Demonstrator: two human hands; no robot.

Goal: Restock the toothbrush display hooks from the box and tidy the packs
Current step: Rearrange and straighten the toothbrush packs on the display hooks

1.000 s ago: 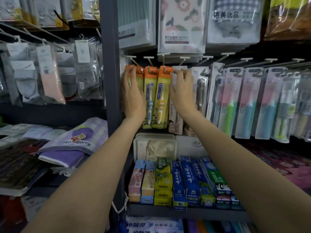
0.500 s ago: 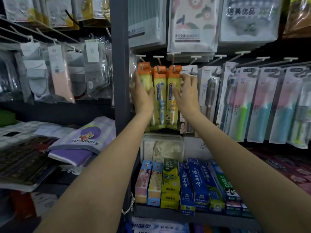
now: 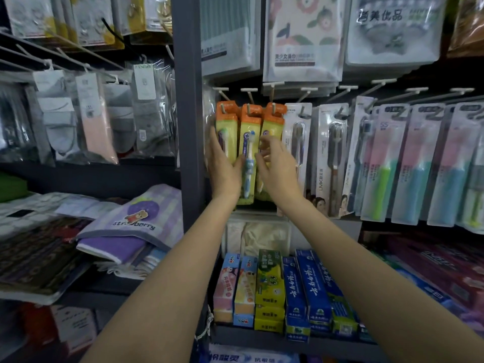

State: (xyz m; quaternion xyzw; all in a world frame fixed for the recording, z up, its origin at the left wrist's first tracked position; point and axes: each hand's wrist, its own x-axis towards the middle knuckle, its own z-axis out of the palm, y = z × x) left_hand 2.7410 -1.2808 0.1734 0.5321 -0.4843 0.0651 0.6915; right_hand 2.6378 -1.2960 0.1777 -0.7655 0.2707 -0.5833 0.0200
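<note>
left hand (image 3: 222, 166) flat against the left orange kids toothbrush pack (image 3: 227, 132), fingers straight, right hand (image 3: 275, 166) loose by the right pack (image 3: 272, 127), grasping nothing

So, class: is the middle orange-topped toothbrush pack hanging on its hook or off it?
On. The middle pack hangs upright, its orange top threaded on the hook, between two matching packs.
</note>
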